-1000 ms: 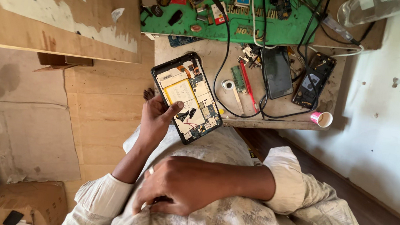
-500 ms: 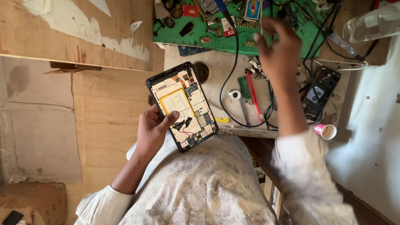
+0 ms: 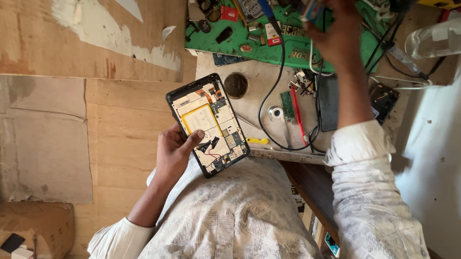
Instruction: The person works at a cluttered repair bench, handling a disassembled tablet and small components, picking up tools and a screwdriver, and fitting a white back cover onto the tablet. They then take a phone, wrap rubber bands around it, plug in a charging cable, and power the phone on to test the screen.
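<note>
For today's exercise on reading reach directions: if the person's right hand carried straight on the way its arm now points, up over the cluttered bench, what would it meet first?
The right hand is already over the green work mat, closing on a small blue-and-white item. That item, among the mat's loose parts, probably comes first; depth is unclear.

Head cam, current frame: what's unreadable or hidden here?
- Right hand: motion-blurred; whether its fingers pinch the small blue item at its tips cannot be told.
- Opened tablet: left hand covers its lower left edge; board parts too small to identify.
- Clear bottle: cut off by the top right edge.
- Clutter on the green mat: too small and partly behind the right hand.
</note>
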Demonstrator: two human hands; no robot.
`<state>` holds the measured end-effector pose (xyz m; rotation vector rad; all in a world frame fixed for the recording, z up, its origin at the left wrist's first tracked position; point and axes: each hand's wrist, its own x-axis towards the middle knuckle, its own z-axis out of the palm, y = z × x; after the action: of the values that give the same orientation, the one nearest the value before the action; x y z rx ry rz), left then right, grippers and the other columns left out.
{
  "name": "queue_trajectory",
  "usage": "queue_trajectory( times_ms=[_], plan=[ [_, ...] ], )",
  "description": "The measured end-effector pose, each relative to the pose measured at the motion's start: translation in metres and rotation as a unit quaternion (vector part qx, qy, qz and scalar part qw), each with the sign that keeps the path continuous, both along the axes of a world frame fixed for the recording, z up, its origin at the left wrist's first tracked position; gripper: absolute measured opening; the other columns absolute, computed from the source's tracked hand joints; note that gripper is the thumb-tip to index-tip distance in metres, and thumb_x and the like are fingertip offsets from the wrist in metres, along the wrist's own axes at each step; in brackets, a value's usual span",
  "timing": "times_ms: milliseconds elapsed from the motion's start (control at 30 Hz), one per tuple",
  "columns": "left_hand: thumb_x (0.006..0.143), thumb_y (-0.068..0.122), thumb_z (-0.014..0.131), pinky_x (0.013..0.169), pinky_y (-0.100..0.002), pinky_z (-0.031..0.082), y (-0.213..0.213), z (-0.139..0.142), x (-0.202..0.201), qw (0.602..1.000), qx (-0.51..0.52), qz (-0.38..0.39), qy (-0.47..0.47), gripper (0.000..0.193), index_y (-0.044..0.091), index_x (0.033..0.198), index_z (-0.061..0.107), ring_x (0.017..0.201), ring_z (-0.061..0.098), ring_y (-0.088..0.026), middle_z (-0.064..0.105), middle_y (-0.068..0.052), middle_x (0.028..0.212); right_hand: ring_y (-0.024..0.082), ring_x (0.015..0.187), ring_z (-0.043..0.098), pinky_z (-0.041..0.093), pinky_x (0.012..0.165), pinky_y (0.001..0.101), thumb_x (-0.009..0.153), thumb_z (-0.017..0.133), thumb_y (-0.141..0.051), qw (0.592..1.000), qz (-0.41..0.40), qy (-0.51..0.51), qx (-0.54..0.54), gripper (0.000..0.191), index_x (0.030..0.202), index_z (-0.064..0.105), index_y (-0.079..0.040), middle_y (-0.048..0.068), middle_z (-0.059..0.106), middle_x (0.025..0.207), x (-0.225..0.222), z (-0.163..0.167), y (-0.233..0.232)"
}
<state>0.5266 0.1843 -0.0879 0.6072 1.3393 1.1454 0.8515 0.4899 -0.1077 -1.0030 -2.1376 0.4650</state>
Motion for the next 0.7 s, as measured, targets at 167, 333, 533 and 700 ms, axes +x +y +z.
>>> queue_trajectory(
  times_ms=[167, 333, 533, 700],
  plan=[
    [0.096, 0.01, 0.072, 0.088, -0.024, 0.056, 0.005, -0.002, 0.003, 1.0, 0.018, -0.006, -0.024, 0.028, -0.008, 0.118, 0.068, 0.096, 0.071, -0.009, 0.078, -0.011, 0.11, 0.027, 0.111, 0.07, 0.057, 0.096, 0.037, 0.09, 0.088, 0.003, 0.999, -0.04, -0.014, -0.014, 0.047, 0.127, 0.061, -0.008, 0.011, 0.067, 0.12, 0.027, 0.035, -0.009],
    [0.096, 0.009, 0.072, 0.084, -0.024, 0.056, 0.008, -0.001, 0.005, 1.0, 0.002, -0.011, -0.014, 0.028, -0.008, 0.118, 0.068, 0.093, 0.07, -0.009, 0.078, -0.012, 0.108, 0.029, 0.116, 0.067, 0.053, 0.106, 0.0413, 0.089, 0.091, -0.003, 0.997, -0.02, -0.074, -0.032, 0.06, 0.14, 0.061, -0.009, 0.012, 0.066, 0.123, 0.02, 0.04, -0.035],
    [0.096, 0.009, 0.072, 0.083, -0.024, 0.057, 0.01, 0.003, 0.005, 1.0, 0.005, -0.017, -0.013, 0.028, -0.008, 0.118, 0.068, 0.092, 0.071, -0.008, 0.079, -0.012, 0.108, 0.043, 0.127, 0.057, 0.05, 0.103, 0.0493, 0.078, 0.088, -0.005, 0.985, -0.019, -0.171, -0.03, 0.076, 0.148, 0.057, -0.009, 0.021, 0.058, 0.139, -0.007, 0.028, -0.052],
    [0.096, 0.01, 0.073, 0.082, -0.024, 0.056, 0.005, 0.005, 0.003, 1.0, 0.004, 0.002, -0.017, 0.029, -0.008, 0.117, 0.068, 0.093, 0.071, -0.008, 0.078, -0.012, 0.107, 0.041, 0.132, 0.06, 0.051, 0.111, 0.0493, 0.088, 0.086, -0.005, 0.995, 0.0, -0.086, -0.047, 0.067, 0.147, 0.056, -0.012, 0.019, 0.059, 0.14, -0.011, 0.025, -0.021]
  ],
)
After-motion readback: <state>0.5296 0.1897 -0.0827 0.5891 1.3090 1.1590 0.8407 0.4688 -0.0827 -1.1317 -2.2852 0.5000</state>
